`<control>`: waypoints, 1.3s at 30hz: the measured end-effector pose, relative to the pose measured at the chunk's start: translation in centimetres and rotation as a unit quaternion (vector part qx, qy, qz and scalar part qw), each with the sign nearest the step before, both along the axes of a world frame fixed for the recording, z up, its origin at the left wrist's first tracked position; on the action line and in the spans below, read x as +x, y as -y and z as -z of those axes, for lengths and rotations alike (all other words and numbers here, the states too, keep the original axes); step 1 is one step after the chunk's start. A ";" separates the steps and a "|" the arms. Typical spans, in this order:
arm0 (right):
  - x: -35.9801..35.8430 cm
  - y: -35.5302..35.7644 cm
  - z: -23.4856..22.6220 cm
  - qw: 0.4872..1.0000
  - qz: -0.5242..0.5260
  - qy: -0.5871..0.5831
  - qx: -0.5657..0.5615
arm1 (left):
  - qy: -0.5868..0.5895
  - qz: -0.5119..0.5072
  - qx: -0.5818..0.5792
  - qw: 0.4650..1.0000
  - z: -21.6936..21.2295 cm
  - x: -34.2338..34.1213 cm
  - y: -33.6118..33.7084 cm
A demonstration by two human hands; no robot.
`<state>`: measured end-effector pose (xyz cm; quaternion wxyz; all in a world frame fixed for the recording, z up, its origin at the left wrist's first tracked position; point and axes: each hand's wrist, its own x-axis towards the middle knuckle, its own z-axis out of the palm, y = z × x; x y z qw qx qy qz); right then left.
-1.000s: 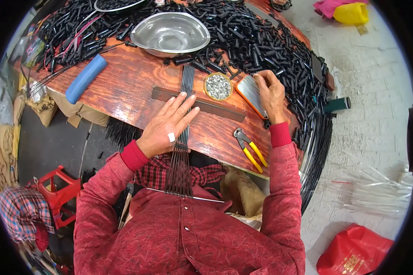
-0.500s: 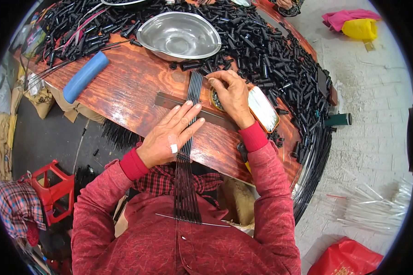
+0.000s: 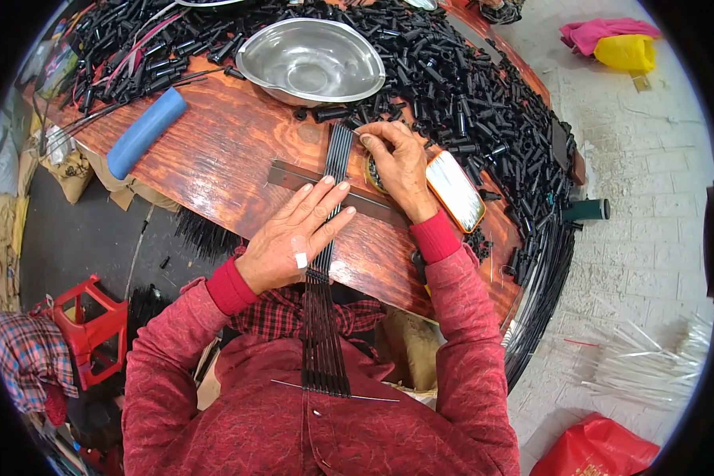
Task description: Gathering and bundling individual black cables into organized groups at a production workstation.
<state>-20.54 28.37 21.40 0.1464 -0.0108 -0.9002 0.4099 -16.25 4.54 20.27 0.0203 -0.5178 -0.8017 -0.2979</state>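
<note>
A flat row of thin black strips [image 3: 339, 149] runs from the table down toward my chest. Its near part spreads over my lap, with a thin metal rod [image 3: 373, 396] across the end. My left hand [image 3: 289, 234] lies flat on the row, fingers outstretched, a white patch on its back. My right hand [image 3: 401, 163] is closed, thumb and forefinger pinched beside the row's far end; what they hold is too small to tell. Under the strips lies a dark flat bar [image 3: 289, 174]. A small round tin [image 3: 374, 170] is partly hidden by my right hand.
A phone [image 3: 455, 192] in an orange case lies right of my right hand. Ahead stands a steel bowl [image 3: 309, 75], with heaped black tubular parts [image 3: 460, 103] around it. A blue curved piece [image 3: 147, 133] lies at left. A red stool [image 3: 91, 325] stands on the floor.
The near end of the strips and the thin rod have shifted slightly downward. Both hands keep nearly the same place and pose.
</note>
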 end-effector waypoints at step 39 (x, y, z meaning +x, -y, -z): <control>0.4 1.1 0.0 0.992 -0.007 -0.075 0.098 | -0.001 0.008 -0.011 1.000 -0.1 0.7 1.2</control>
